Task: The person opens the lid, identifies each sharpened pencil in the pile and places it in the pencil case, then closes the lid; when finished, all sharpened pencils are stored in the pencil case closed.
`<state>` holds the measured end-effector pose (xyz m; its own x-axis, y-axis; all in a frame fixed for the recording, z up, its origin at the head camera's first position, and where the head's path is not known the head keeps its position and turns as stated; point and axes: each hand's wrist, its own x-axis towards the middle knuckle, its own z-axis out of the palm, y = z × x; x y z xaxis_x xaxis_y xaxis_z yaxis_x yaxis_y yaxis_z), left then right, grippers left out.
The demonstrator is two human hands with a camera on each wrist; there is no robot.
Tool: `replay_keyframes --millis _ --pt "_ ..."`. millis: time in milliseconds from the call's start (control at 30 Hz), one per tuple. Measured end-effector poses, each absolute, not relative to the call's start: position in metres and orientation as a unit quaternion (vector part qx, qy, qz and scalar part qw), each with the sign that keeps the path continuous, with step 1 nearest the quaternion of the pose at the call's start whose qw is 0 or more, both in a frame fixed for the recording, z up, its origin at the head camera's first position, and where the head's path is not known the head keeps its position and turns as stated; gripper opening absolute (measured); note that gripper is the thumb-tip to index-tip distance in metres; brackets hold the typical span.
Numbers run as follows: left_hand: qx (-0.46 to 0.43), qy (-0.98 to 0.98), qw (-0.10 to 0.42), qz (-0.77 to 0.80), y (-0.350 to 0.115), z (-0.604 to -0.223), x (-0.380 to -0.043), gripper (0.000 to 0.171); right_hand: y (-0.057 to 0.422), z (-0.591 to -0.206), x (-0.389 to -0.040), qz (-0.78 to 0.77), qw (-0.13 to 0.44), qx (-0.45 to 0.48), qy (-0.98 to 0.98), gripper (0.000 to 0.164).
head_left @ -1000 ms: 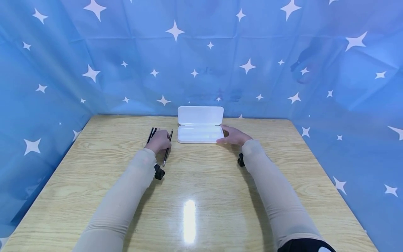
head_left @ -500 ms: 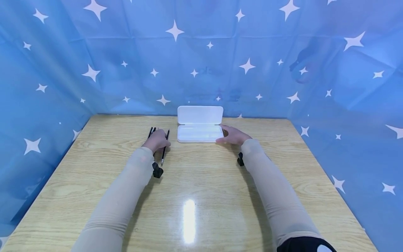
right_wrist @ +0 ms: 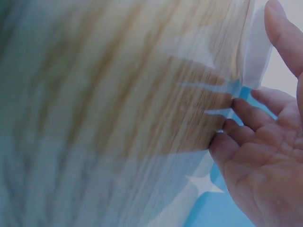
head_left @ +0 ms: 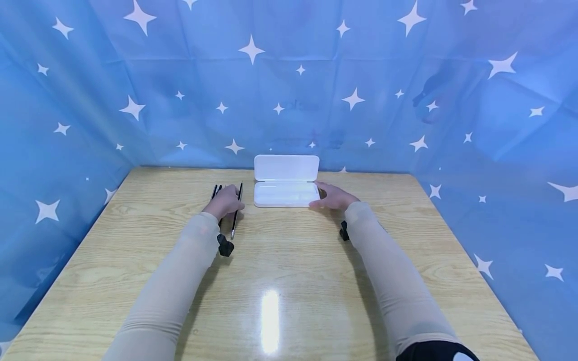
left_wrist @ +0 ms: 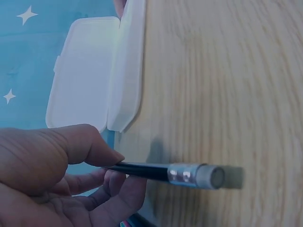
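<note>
My left hand [head_left: 224, 201] pinches a black pencil [left_wrist: 147, 171] between thumb and fingers, its metal band and eraser end pointing toward me. Several more dark pencils [head_left: 215, 190] lie beside and partly under that hand, mostly hidden by it. To the right of them, a white pencil case [head_left: 286, 194] rests with its lid raised at the back; its tray looks bare. My right hand [head_left: 335, 195] holds the case's right end, thumb at the front corner and fingers toward the back. In the right wrist view, its other fingertips touch the tabletop.
The wooden table [head_left: 289, 260] reaches back to a blue curtain [head_left: 316, 120] with white stars, close behind the lid. Bright light reflects off the tabletop near the front. Each wrist carries a small black device [head_left: 225, 245].
The left hand has shifted slightly left, and the pencil in it has moved left too and turned a little. The right hand and the case have stayed in place.
</note>
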<state>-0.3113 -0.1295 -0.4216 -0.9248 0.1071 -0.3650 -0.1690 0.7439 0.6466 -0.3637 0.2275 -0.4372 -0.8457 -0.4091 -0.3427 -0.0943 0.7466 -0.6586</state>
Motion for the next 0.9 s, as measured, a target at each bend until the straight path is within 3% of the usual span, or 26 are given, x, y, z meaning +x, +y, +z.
replay_keyframes --millis 133,900 --pt "-0.018 0.909 0.179 0.376 -0.129 -0.419 -0.311 0.056 0.229 -0.439 -0.365 -0.328 0.242 -0.138 0.903 0.096" --pt "0.015 0.878 0.092 0.470 -0.136 -0.406 -0.318 0.052 0.228 -0.439 -0.367 -0.334 0.245 -0.144 0.898 0.092"
